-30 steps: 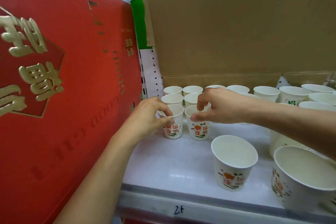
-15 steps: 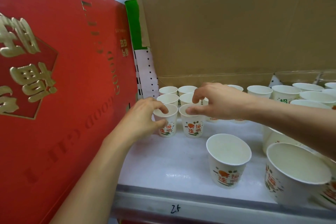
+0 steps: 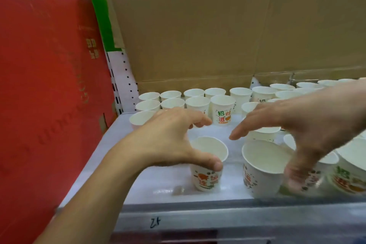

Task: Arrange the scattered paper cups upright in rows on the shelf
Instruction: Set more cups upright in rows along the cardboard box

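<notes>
Left hand (image 3: 168,138), right hand (image 3: 301,125), twenty-odd cups (image 3: 222,109)

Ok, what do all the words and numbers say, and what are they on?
"招财进": back cup.
"25", handwritten, second digit unsure: shelf edge.
"招", "进": far-right cup, partly blurred.
Front small cup: print too blurred.
Red box: gold letters too blurred.

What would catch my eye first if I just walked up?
Two bare hands spread above the white shelf: the left hand has its thumb on a white printed paper cup, the right hand hovers open over others. Behind stand neat cup rows, beside a big red box.
</notes>
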`<state>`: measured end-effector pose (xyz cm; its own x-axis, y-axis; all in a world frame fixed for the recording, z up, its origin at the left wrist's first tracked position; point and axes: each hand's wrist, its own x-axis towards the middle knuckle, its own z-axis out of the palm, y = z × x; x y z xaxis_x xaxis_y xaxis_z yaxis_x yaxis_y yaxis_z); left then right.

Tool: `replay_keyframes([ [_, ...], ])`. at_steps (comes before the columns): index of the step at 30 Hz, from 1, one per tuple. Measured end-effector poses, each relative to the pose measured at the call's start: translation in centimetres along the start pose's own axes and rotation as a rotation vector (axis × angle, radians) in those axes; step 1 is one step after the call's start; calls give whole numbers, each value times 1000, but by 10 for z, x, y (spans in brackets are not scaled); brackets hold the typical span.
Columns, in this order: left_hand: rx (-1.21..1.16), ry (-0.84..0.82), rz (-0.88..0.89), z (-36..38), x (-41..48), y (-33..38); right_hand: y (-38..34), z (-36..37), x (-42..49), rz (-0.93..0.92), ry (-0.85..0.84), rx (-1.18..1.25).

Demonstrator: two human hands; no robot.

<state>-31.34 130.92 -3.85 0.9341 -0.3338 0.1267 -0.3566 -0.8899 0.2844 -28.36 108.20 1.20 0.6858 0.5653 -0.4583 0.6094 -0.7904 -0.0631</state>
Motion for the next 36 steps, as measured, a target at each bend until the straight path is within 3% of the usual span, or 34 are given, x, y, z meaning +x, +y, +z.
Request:
replay_keyframes([
  [3,25,-67,18,-2,11,2,0,16,5,-10,66,-119],
  [12,81,-78,-6,-8,47,-7,6,-14,16,-92,310,50],
  [19,62,-72,-41,-19,82,-12,45,-36,55,-89,366,249],
  [30,156,-53,-146,0,104,-33,48,-21,93,-25,317,-3],
  [36,99,0,-120,-10,86,-33,52,-20,86,12,470,62],
])
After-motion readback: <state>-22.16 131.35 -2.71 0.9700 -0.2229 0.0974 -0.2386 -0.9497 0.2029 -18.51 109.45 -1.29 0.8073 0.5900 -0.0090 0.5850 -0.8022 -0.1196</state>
